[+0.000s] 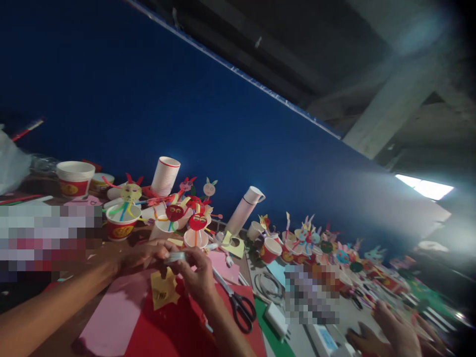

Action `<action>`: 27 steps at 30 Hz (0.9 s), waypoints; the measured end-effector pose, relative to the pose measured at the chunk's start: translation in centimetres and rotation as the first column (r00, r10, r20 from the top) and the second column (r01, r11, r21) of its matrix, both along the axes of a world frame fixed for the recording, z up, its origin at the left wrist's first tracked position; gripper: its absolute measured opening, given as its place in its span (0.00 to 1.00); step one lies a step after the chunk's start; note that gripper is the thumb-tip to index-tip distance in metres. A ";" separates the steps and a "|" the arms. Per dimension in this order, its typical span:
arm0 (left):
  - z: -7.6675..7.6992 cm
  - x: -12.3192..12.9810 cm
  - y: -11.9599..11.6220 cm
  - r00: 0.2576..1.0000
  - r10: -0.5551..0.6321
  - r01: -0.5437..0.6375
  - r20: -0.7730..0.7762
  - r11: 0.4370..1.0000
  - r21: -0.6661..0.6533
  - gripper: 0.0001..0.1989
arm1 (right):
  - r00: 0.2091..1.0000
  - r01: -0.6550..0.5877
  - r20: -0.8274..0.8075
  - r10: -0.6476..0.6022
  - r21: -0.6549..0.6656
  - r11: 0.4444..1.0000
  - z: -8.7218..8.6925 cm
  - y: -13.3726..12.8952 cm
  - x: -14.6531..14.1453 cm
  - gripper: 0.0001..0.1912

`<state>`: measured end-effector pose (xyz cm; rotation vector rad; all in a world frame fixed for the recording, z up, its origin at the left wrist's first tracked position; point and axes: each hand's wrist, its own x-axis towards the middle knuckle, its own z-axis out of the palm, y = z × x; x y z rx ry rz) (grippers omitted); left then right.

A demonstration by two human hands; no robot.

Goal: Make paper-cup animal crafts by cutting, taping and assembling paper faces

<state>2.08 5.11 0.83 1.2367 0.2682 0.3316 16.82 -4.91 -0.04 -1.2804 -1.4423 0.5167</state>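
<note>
Left hand point(150, 255) and right hand point(199, 275): both bare; fingers slim, knuckles rounded. Nail detail too blurred to record. Left forearm point(67, 302): bare along its whole visible length, long, tapering to a narrower wrist point(118, 264). Right forearm point(228, 317): likewise bare, shorter visible stretch, smooth outline.

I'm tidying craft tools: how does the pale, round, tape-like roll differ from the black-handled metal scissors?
The pale roll is held between the left hand and right hand; the black-handled scissors lie unheld, partly on red paper. The roll is compact and rounded; the scissors are long, with finger loops.
</note>
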 end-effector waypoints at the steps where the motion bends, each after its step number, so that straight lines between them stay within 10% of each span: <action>1: 0.0 -0.2 0.1 1.000 -0.003 0.003 0.023 1.000 -0.011 0.15 | 1.000 -0.026 -0.001 0.026 -0.022 0.999 0.5 0.2 0.2 0.09; 8: 0.0 -0.8 0.2 0.993 0.043 -0.030 0.112 0.993 -0.114 0.18 | 0.988 -0.155 -0.010 0.155 -0.115 0.981 2.6 1.9 1.3 0.12; 17: -0.8 -0.2 -0.6 0.987 0.156 -0.155 0.028 0.988 -0.018 0.17 | 0.984 -0.152 0.085 0.156 -0.057 0.987 1.9 1.5 0.6 0.08; 27: -1.0 -0.8 -0.7 0.991 0.090 -0.065 0.099 0.970 -0.234 0.08 | 0.980 -0.138 0.142 0.138 -0.013 0.990 1.2 1.3 0.5 0.09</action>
